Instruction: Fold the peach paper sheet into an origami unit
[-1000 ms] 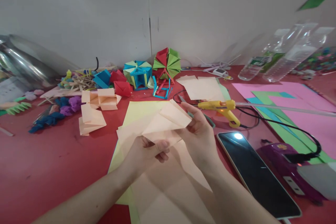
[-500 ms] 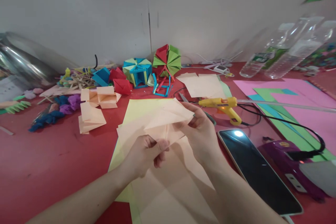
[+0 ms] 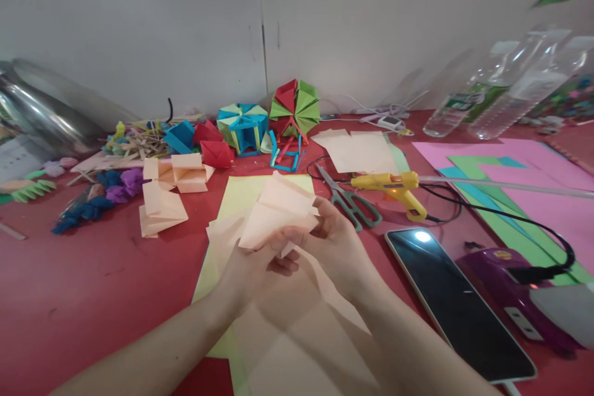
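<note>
Both hands hold a folded piece of peach paper [image 3: 278,207] above a stack of peach sheets [image 3: 288,346]. My left hand [image 3: 255,263] grips its lower left part, the thumb on the near edge and the fingertips partly under the paper. On the right side, my right hand [image 3: 331,244] pinches the paper, its thumb close to the left thumb. A yellow sheet [image 3: 232,192] lies under the peach stack. Left of the stack, folded peach paper pieces [image 3: 162,207] rest on the red table [image 3: 111,297].
Right of my hands are grey-handled scissors [image 3: 355,207], a yellow glue gun [image 3: 387,182], a phone [image 3: 457,303] and a purple power strip [image 3: 501,284]. Coloured paper models [image 3: 244,127] and plastic bottles [image 3: 515,90] stand at the back. A metal kettle [image 3: 41,111] is at far left.
The held paper has turned and moved left. My right hand has come left and down, closer to my left hand, and the scissors now show more fully.
</note>
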A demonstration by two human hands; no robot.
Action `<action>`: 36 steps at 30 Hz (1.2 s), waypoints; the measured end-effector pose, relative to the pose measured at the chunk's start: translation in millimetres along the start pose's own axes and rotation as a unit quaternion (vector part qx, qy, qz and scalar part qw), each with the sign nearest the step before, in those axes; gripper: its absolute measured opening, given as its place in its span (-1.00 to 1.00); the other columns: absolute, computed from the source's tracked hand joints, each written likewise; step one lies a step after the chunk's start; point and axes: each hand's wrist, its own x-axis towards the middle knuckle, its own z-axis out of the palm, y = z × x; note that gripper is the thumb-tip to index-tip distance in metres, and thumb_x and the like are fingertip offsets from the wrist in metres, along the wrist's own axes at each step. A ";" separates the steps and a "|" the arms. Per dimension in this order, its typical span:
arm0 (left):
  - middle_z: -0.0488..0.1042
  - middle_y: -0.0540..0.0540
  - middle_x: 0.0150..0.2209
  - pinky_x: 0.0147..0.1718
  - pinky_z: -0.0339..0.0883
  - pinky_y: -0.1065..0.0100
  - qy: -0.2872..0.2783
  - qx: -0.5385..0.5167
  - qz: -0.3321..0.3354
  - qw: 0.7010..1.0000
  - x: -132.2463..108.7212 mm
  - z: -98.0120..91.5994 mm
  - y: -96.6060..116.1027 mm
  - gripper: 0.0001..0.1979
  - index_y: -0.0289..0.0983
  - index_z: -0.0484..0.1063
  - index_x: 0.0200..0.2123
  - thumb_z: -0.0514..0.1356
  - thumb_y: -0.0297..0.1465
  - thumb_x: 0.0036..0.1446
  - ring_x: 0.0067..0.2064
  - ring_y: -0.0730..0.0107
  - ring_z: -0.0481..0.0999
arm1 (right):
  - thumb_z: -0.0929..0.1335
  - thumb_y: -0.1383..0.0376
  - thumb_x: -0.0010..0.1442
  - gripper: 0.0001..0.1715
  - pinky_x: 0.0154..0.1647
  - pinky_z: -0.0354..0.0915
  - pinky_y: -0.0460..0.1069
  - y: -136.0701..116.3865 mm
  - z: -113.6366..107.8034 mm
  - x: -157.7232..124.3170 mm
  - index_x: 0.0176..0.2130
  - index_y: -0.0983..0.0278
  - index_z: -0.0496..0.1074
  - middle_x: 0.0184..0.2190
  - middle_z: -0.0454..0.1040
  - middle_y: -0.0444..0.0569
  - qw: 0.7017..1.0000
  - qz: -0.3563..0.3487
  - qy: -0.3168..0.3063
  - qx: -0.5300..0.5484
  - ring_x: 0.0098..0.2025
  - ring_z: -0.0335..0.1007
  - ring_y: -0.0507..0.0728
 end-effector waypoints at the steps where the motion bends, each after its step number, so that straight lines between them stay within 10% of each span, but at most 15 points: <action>1: 0.51 -0.07 -0.49 -0.48 0.40 0.46 0.003 -0.005 0.001 1.000 0.2 0.1 -0.7 -0.67 -0.34 0.52 -0.31 0.23 -0.18 0.01 -0.49 0.45 0.48 | 0.41 0.35 -0.07 -0.49 -0.50 0.30 -0.04 0.3 0.0 -0.2 -0.08 0.26 0.26 -0.53 0.44 -0.18 1.000 0.008 -0.001 -0.001 -0.53 0.36 0.05; 15: 0.50 -0.04 -0.60 -0.58 0.36 0.44 0.047 0.077 0.020 0.996 -1.3 2.8 1.1 -0.72 -0.35 0.50 -0.45 0.26 -0.21 -0.04 -0.61 0.45 0.45 | 0.38 0.22 -0.02 -0.70 -0.61 0.21 -0.09 1.4 -2.0 -2.5 -0.66 0.27 0.30 -0.70 0.34 -0.19 0.997 -0.008 0.064 -0.044 -0.64 0.22 -0.02; 24: 0.49 -0.01 -0.56 -0.53 0.38 0.47 0.026 0.016 0.041 0.999 3.2 -2.2 -6.0 -0.78 -0.32 0.51 -0.44 0.23 -0.26 0.03 -0.54 0.48 0.46 | 0.40 0.23 -0.01 -0.79 -0.62 0.18 -0.08 4.7 11.9 -7.3 -0.56 0.28 0.35 -0.67 0.30 -0.20 0.996 0.053 -0.023 0.074 -0.62 0.16 -0.02; 31: 0.49 -0.01 -0.59 -0.57 0.36 0.51 0.024 0.004 0.014 1.000 0.8 -3.9 -2.4 -0.78 -0.33 0.50 -0.49 0.28 -0.27 -0.02 -0.59 0.53 0.44 | 0.45 0.20 -0.06 -0.79 -0.36 0.27 -0.07 1.1 -15.5 7.0 -0.41 0.30 0.51 -0.49 0.47 -0.13 0.992 -0.028 0.121 -0.009 -0.46 0.32 -0.01; 36: 0.50 -0.03 -0.56 -0.51 0.39 0.47 0.045 0.005 -0.025 0.999 0.1 -1.2 -3.5 -0.76 -0.34 0.51 -0.48 0.29 -0.24 -0.03 -0.55 0.51 0.46 | 0.36 0.07 0.06 -0.65 -0.31 0.31 -0.04 -0.8 -20.0 7.5 -0.31 0.32 0.48 -0.46 0.51 -0.06 0.999 -0.005 0.053 0.000 -0.41 0.41 0.04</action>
